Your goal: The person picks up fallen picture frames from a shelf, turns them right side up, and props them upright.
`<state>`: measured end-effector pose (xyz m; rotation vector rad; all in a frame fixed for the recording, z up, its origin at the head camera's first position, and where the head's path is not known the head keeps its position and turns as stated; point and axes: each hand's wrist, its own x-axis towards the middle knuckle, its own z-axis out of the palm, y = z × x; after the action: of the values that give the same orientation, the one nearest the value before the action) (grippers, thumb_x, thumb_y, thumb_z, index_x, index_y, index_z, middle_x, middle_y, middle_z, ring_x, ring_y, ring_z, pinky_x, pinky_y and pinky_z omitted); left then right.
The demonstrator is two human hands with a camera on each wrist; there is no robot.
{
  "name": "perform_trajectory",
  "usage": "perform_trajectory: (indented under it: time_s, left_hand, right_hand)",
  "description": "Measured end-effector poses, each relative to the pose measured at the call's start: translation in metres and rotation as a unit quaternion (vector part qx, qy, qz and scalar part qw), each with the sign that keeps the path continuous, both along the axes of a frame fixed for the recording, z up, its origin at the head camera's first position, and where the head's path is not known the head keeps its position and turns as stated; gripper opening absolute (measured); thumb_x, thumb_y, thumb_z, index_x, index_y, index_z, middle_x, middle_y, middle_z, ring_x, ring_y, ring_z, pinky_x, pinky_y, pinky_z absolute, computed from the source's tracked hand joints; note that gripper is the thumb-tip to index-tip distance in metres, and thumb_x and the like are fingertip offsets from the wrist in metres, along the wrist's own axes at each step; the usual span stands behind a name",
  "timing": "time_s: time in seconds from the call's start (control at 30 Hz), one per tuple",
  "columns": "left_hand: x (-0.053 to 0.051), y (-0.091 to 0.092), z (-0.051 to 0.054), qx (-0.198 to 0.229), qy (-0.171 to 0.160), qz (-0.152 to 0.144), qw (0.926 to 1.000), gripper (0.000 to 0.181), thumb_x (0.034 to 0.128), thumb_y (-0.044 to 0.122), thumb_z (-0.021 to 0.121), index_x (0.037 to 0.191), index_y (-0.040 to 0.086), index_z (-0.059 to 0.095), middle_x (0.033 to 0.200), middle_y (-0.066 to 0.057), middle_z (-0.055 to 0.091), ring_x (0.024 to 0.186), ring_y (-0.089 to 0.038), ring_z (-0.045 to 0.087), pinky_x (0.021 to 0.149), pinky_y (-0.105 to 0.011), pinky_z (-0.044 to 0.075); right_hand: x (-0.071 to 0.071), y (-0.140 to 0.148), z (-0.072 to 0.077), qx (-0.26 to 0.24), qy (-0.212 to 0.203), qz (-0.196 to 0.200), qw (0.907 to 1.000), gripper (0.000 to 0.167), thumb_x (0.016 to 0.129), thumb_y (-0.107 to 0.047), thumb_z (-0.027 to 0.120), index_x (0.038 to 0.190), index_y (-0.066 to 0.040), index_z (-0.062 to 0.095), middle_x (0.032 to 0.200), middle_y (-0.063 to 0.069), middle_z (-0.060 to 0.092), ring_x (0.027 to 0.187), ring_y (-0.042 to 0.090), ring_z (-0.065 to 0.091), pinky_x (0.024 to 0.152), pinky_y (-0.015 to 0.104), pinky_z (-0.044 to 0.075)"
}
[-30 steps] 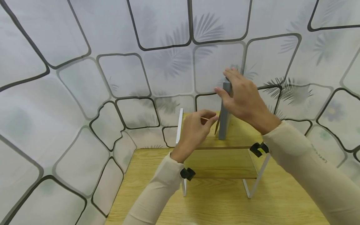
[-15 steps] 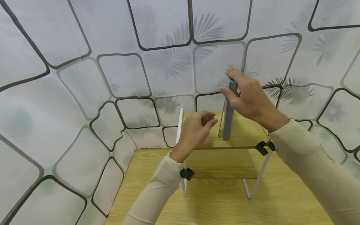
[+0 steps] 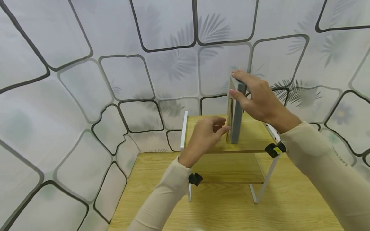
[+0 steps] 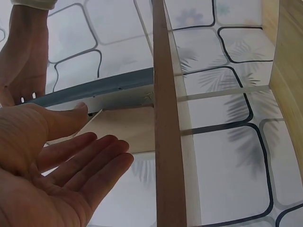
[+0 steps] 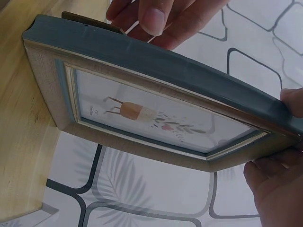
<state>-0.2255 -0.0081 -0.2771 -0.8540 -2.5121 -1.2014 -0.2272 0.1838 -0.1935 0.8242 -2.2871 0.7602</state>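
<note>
Right of centre in the head view, the right hand (image 3: 258, 101) is noted at the top of an upright picture frame (image 3: 237, 115), which is clamped between thumb and fingers, the thumb being laid against the near edge. The left hand (image 3: 206, 133) is observed lower and further left, behind the frame, with its fingers relaxed and its thumb and fingertips apart; whether the wooden back stand (image 4: 125, 130) is touched by it cannot be determined. At the centre of the left wrist view, the stand is seen beside the frame's back. Across the right wrist view, a blue-grey outer edge and a beige front border are recorded around a potted-plant print (image 5: 156, 118). The frame's foot is supported by the upper shelf (image 3: 254, 134) of a two-tier rack (image 3: 184, 130). Beneath it, a lower shelf (image 3: 225, 163) is noted, and white metal legs (image 3: 259, 192) are set on a wood-grain table (image 3: 225, 215) at the bottom. The background is covered by patterned cloth (image 3: 173, 73).
</note>
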Motion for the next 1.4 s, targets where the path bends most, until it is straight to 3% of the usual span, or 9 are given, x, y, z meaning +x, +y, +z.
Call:
perform_trajectory:
  time_s: [0.3,0.97,1.4]
  left_hand:
    - [0.001,0.003,-0.002,-0.014,-0.021,0.017,0.9995,0.036,0.0969,0.023,0.071,0.126,0.002,0.07,0.119,-0.009,0.073,0.096,-0.015,0.074,0.076,-0.019,0.057]
    - [0.0,-0.007,-0.002,-0.05,0.038,0.039,0.9973,0.022,0.0984,0.015,0.069,0.116,0.003,0.075,0.108,-0.005,0.076,0.09,-0.011,0.072,0.077,-0.018,0.056]
    - [-0.001,-0.016,-0.002,-0.059,0.054,0.044,0.9959,0.021,0.0987,0.011,0.068,0.116,0.002,0.075,0.106,-0.006,0.076,0.09,-0.012,0.073,0.075,-0.018,0.056]
  right_hand:
    - [-0.002,-0.001,-0.001,-0.006,-0.008,0.022,0.9997,0.053,0.102,-0.01,0.061,0.15,0.003,0.044,0.156,0.021,0.041,0.147,0.036,0.033,0.118,0.054,0.029]
    - [-0.007,-0.005,-0.002,0.002,0.004,0.026,0.9996,0.052,0.103,-0.014,0.059,0.15,0.003,0.044,0.155,0.02,0.042,0.147,0.034,0.033,0.119,0.05,0.028]
    - [-0.007,-0.016,0.003,0.015,0.004,0.032,0.9994,0.051,0.102,-0.012,0.062,0.147,0.006,0.046,0.153,0.022,0.045,0.147,0.035,0.033,0.118,0.052,0.029]
